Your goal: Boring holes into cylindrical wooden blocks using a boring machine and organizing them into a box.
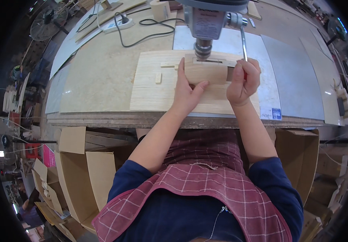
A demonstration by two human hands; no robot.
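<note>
A drill press (207, 25) stands at the far side of the bench, its chuck (203, 49) just above a light wooden piece (208, 73). That piece has a narrow dark slot near its far edge. My left hand (188, 92) grips its left end, the thumb on the near edge and the fingers along the side. Closed round the lower end of the metal feed lever (244, 42) is my right hand (244, 80), close to the piece's right end. Under everything lies a pale wooden board (145, 94). Whether a bit touches the wood cannot be seen.
Small wood strips (158, 78) lie on the board to the left. A black cable (141, 39) runs to a white power strip (118, 25) at the back left. Below the bench edge (113, 119), open cardboard boxes (73, 177) stand left and right of me.
</note>
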